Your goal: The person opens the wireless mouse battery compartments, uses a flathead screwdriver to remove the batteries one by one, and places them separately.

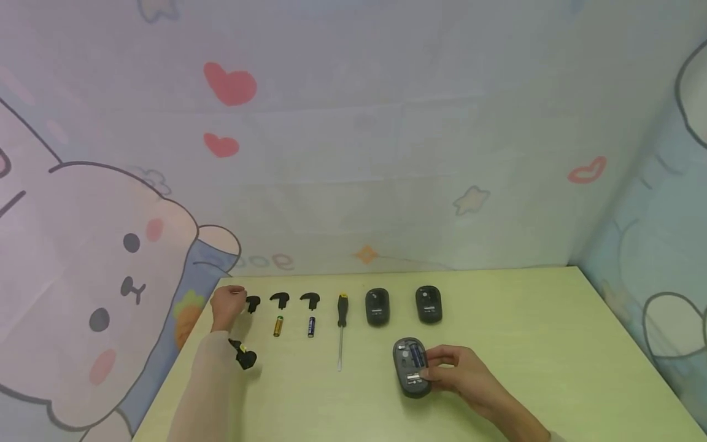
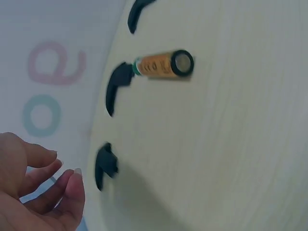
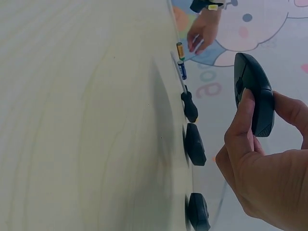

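Observation:
My right hand (image 1: 464, 377) grips a dark computer mouse (image 1: 405, 368) by its side, thumb over the underside. The mouse is held up off the table, its underside toward the head camera, and a blue battery (image 1: 417, 355) lies in the uncovered compartment. At the table's far left, my left hand (image 1: 227, 307) hovers beside a small black curved cover (image 1: 253, 303). In the left wrist view its loosely bent fingers (image 2: 41, 185) hold nothing, and that cover (image 2: 106, 165) lies on the table just beyond them.
Two more black covers (image 1: 280, 299) lie in the back row, with an orange-green battery (image 1: 278, 326) and a blue battery (image 1: 312, 326) before them. Then come a screwdriver (image 1: 342, 313) and two mice (image 1: 377, 307), undersides up. A printed cloth (image 1: 353, 184) hangs behind the pale table (image 1: 541, 344).

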A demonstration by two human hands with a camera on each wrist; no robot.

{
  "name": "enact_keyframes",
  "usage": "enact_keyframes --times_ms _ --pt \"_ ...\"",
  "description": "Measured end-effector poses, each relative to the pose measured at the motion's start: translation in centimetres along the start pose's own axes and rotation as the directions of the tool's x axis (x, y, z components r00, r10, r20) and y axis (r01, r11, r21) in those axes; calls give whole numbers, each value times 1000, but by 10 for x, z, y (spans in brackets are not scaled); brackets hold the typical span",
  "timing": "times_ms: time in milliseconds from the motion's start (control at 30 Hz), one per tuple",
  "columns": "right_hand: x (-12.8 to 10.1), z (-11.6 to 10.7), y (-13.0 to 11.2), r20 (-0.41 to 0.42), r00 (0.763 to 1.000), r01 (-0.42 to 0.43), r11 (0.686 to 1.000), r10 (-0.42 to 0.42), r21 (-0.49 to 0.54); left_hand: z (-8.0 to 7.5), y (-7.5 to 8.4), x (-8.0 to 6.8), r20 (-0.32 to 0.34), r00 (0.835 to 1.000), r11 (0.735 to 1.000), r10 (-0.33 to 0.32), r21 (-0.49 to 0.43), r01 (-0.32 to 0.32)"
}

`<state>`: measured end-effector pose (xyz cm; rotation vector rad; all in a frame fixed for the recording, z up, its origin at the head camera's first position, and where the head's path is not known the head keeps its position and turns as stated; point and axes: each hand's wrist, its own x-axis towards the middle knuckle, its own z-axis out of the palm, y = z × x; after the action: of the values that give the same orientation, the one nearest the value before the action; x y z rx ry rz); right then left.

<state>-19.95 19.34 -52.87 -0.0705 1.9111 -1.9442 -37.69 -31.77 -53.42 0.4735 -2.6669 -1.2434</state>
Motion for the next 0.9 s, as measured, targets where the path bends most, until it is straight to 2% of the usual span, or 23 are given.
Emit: enact_keyframes --times_ms 167,300,467,633,767,900 --pt "-1 0 -1 8 1000 4 1000 -4 9 -1 24 -11 49 993 992 112 55 -114" --pt "0 0 1 9 1000 2 1000 -2 18 4 39 -20 90 975 973 203 95 -211" --pt "1 1 1 11 1000 8 1000 -9 24 14 57 -34 141 936 931 324 129 -342" --pt "0 1 1 18 1000 12 1000 -13 25 27 73 -51 203 879 869 432 168 -466" --pt "-1 2 -1 22 1000 17 999 -18 27 41 83 -61 240 844 818 479 226 -529" --pt "-1 3 -4 24 1000 19 999 -20 32 53 88 -69 278 828 782 488 282 -555"
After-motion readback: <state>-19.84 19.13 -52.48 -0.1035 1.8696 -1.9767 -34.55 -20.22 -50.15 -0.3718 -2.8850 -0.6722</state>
